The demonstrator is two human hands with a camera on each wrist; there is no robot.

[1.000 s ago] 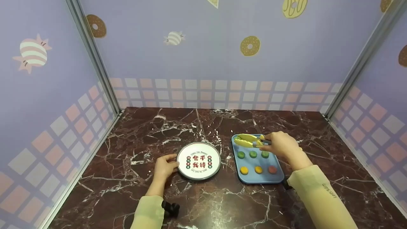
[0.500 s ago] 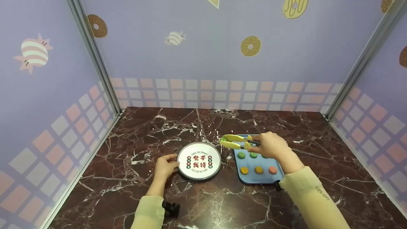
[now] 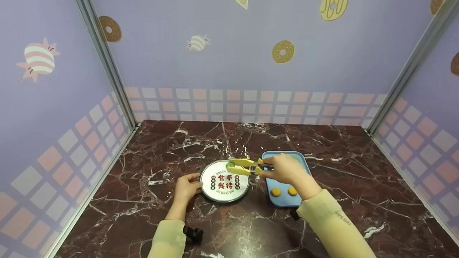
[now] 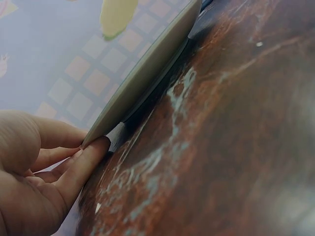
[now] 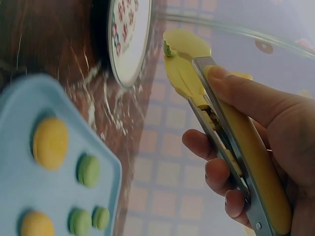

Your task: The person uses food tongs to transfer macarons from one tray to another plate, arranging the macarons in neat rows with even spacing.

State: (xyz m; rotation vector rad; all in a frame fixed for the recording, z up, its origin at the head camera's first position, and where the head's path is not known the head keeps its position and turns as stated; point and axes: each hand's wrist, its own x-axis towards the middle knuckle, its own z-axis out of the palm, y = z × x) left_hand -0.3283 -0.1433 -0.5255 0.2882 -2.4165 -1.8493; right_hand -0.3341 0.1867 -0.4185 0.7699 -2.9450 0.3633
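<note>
A round white plate [image 3: 223, 195] with red lettering and a dark rim rests on the marbled table. My left hand [image 3: 185, 189] pinches its left edge between thumb and fingers, and the left wrist view shows the plate [image 4: 147, 73] edge-on. In my right hand [image 3: 285, 169] is a pair of yellow-tipped tongs [image 5: 258, 169], gripped around its handles. Between the tong heads sits a green macaron [image 5: 169, 49], mostly covered by them. In the head view the tong tips overlap the plate's upper right part. The right wrist view has them raised above the table.
Right of the plate lies a blue tray [image 3: 285, 201], partly covered by the right hand. On it are several macarons, among them a yellow macaron [image 5: 50, 142] and a green macaron [image 5: 88, 170]. Patterned wall panels [image 3: 229, 64] close off the table's back and sides.
The right hand has carried the tongs and the green macaron leftward from the tray's upper left corner to over the plate. The left hand and plate have stayed put.
</note>
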